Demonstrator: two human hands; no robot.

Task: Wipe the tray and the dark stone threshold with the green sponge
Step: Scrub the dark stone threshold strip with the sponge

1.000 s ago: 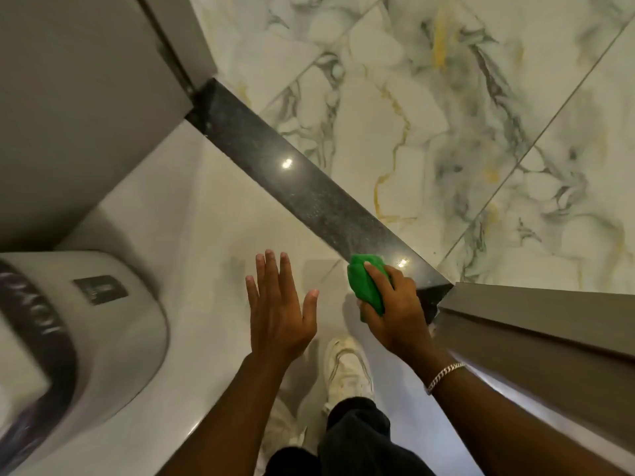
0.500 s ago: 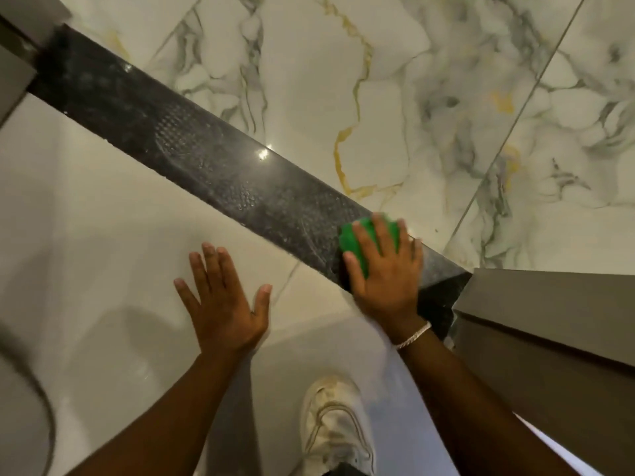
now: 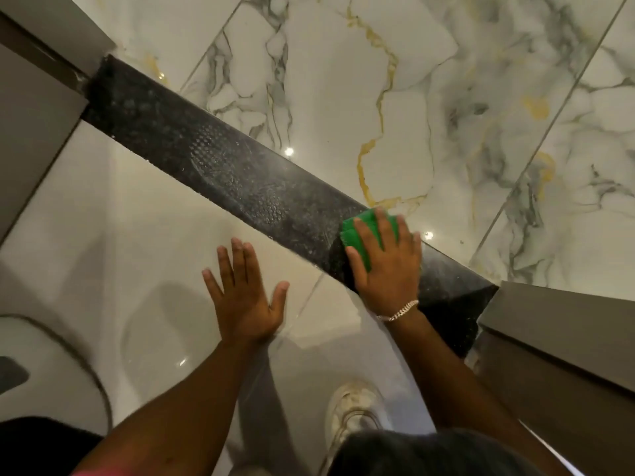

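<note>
A dark stone threshold (image 3: 220,170) runs diagonally from upper left to lower right between two floors, dusty with shoe-print marks. My right hand (image 3: 386,266) presses the green sponge (image 3: 357,230) flat on the threshold near its right end; the palm and fingers cover most of the sponge. My left hand (image 3: 245,297) lies flat on the cream floor tile just below the threshold, fingers spread, holding nothing. No tray is in view.
White marble floor (image 3: 412,97) with grey and gold veins lies beyond the threshold. Grey door-frame panels stand at the left (image 3: 37,108) and right (image 3: 556,341). A white toilet edge (image 3: 41,359) is at lower left. My white shoe (image 3: 354,407) is below.
The camera has moved closer and lower over the threshold. My right hand went from gripping the sponge at the edge to pressing it flat on the stone, then slid a little.
</note>
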